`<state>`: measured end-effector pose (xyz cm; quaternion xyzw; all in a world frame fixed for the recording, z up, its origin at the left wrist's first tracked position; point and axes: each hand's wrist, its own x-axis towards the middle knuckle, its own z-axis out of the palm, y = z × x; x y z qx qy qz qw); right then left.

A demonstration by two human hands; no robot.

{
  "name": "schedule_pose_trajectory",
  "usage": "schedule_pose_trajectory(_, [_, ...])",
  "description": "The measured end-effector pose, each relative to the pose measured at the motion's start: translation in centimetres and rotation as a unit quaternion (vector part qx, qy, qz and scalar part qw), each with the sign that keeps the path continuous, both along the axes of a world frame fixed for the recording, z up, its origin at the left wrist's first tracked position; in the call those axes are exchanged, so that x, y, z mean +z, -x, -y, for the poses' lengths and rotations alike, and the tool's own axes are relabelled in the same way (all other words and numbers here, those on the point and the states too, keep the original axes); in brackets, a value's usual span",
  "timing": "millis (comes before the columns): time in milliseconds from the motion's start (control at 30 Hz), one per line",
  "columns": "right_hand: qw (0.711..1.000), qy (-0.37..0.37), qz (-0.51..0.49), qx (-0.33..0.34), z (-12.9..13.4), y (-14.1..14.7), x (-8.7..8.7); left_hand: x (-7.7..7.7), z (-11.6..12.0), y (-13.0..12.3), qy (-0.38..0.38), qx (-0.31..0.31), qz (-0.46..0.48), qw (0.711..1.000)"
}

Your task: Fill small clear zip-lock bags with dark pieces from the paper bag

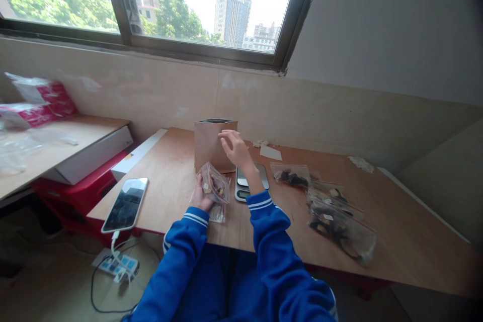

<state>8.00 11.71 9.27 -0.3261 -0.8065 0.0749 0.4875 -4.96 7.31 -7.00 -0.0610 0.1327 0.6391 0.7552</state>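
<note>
Left hand (pixel 201 197) grips a zip bag (pixel 215 184) — right hand (pixel 236 148) above a digital scale (pixel 241 192).

The wooden table (pixel 407 241) has a brown paper bag (pixel 213 147) standing up, a small scale (pixel 251 181), a phone (pixel 125 205), and clear zip bags (pixel 339 224) with dark bits inside

readable text: none | white labels (pixel 206 187) on zip bags (pixel 215 184): too small | digital scale (pixel 241 192) display: unreadable

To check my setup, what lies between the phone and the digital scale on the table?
The head view shows the left hand holding a clear zip bag, with another small zip bag under it.
</note>
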Motion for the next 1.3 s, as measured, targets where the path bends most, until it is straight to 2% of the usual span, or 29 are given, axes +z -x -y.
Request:
schedule_pose_trajectory(133, [0.998, 0.06, -0.015, 0.017, 0.9, 0.0, -1.0, 0.0, 0.1, 0.0, -0.008, 0.002, 0.003, 1.0])
schedule_pose_trajectory(200, [0.989, 0.134, -0.015, 0.065, 2.3, -0.7, -1.8, 0.1, 0.1, -0.1, -0.008, -0.002, -0.009, 1.0])
schedule_pose_trajectory(300, [0.944, 0.269, 0.046, 0.187, 4.5, -1.9, -3.7, 0.2, 0.0, -0.3, -0.003, -0.008, -0.043, 0.999])
schedule_pose_trajectory(367, [0.92, 0.302, 0.109, 0.224, 5.4, -2.5, -5.2, 0.2, 0.0, -0.3, -0.009, -0.02, -0.071, 0.997])
schedule_pose_trajectory(500, [0.929, 0.252, 0.193, 0.19, 5.7, -2.5, -7.4, 0.3, 0.1, -0.4, -0.038, -0.044, -0.108, 0.992])
schedule_pose_trajectory(833, [0.923, 0.191, 0.297, 0.155, 5.3, -2.0, -8.6, 1.3, 1.0, -0.9, -0.064, -0.094, -0.126, 0.986])
schedule_pose_trajectory(1033, [0.93, 0.172, 0.273, 0.175, 5.2, -2.0, -8.6, 1.3, 1.0, -0.8, -0.068, -0.107, -0.127, 0.984])
schedule_pose_trajectory(1167, [0.936, 0.208, 0.222, 0.177, 4.9, -2.3, -8.1, 1.2, 0.8, -0.8, -0.039, -0.093, -0.108, 0.989])
schedule_pose_trajectory(1300, [0.941, 0.248, 0.161, 0.167, 5.1, -2.4, -7.9, 0.9, 0.7, -0.7, -0.047, -0.089, -0.079, 0.992])
